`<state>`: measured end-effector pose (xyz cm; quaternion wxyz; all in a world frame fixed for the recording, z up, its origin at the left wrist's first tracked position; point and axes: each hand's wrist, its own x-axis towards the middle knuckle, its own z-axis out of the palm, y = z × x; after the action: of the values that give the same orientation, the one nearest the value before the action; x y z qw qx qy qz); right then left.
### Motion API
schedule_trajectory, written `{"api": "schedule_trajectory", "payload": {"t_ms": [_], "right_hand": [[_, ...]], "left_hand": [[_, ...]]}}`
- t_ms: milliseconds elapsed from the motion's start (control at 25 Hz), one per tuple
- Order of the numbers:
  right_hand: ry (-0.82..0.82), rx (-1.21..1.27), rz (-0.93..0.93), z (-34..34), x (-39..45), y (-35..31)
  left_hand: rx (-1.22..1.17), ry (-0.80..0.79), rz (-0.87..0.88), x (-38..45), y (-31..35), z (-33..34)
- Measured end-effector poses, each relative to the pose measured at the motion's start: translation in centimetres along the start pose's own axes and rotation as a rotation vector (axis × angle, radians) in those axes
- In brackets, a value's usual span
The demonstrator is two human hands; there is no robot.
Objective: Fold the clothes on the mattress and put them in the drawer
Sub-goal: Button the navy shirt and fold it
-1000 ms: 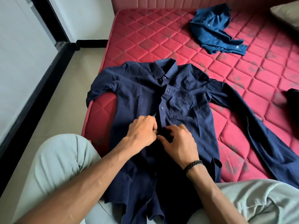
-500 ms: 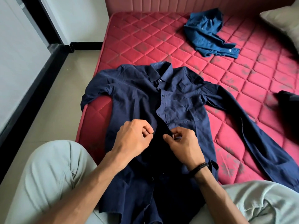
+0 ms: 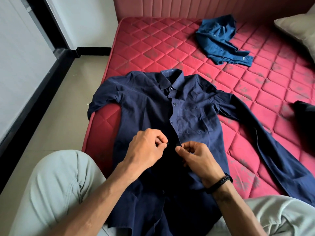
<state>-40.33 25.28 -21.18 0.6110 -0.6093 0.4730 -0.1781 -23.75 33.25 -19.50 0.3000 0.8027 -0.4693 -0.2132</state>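
A navy long-sleeved shirt (image 3: pixel 148 106) lies face up on the red quilted mattress (image 3: pixel 153 48), collar away from me, its hem draped over my lap. The upper buttons are fastened. My left hand (image 3: pixel 144 150) pinches the left front edge at a button, at mid-chest height. My right hand (image 3: pixel 197 157), with a black bracelet on the wrist, pinches the right placket edge just across from it. The two edges are a small gap apart. A crumpled blue shirt (image 3: pixel 219 40) lies farther back on the mattress.
A dark garment (image 3: pixel 305 113) shows at the right edge of the mattress. A grey pillow (image 3: pixel 300 29) sits at the far right corner by the padded headboard (image 3: pixel 187 7). Tiled floor (image 3: pixel 68 99) runs along the mattress's left side. My knees in light trousers frame the shirt.
My hands have shifted slightly down the placket and apart, from touching to a small gap between the two edges. The view has tilted up a little.
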Motion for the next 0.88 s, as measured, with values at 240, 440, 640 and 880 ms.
{"api": "schedule_trajectory", "payload": {"t_ms": [240, 440, 640, 880], "right_hand": [[0.064, 0.172, 0.132, 0.2, 0.4, -0.6], [0.149, 0.133, 0.023, 0.5, 0.4, -0.3], [0.218, -0.018, -0.114, 0.5, 0.7, 0.0], [0.219, -0.068, -0.160, 0.5, 0.6, 0.1]], "left_hand": [[-0.102, -0.028, 0.018, -0.1, 0.3, 0.3], [-0.262, -0.062, -0.023, 0.0, 0.9, 0.5], [-0.424, -0.131, -0.084, 0.2, 0.7, 0.8], [-0.428, -0.087, -0.154, -0.1, 1.2, 0.6]]}}
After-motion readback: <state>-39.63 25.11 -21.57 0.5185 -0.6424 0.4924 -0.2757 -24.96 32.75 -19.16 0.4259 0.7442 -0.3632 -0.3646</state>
